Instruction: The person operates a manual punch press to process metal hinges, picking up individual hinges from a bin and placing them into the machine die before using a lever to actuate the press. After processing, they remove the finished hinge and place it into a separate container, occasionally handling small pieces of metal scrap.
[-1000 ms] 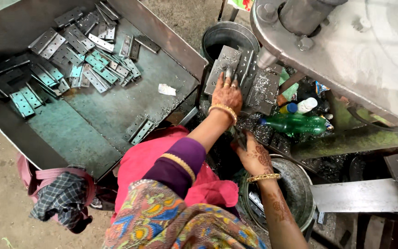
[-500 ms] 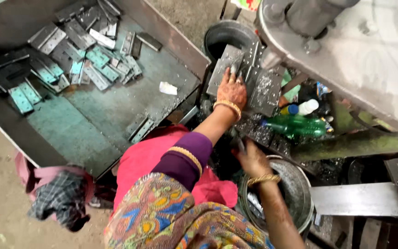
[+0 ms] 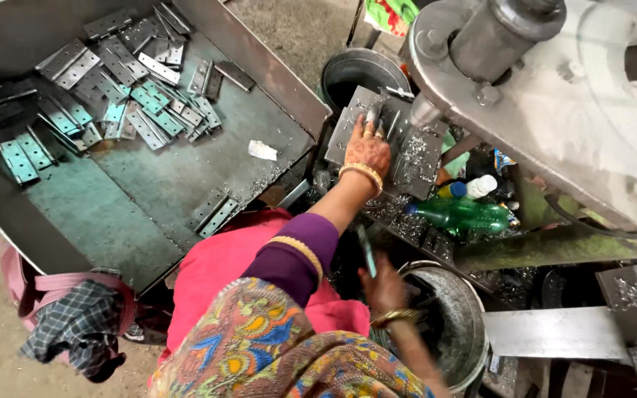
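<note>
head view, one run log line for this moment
left hand: on hinge plate at press | right hand: lifting hinge over bucket | tray: hinges

L hand (image 3: 366,147) on press plate (image 3: 414,155); R hand (image 3: 381,284) holds hinge (image 3: 366,250) over bucket (image 3: 466,324).

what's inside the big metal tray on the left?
The metal tray holds a pile of flat hinge plates, two more near its front edge, and a white scrap. Plates lower in the pile are covered.

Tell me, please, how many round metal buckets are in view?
2: one dark bucket beyond the left hand, by the tray's corner; one grey bucket beside the right hand. Others may be hidden.
</note>
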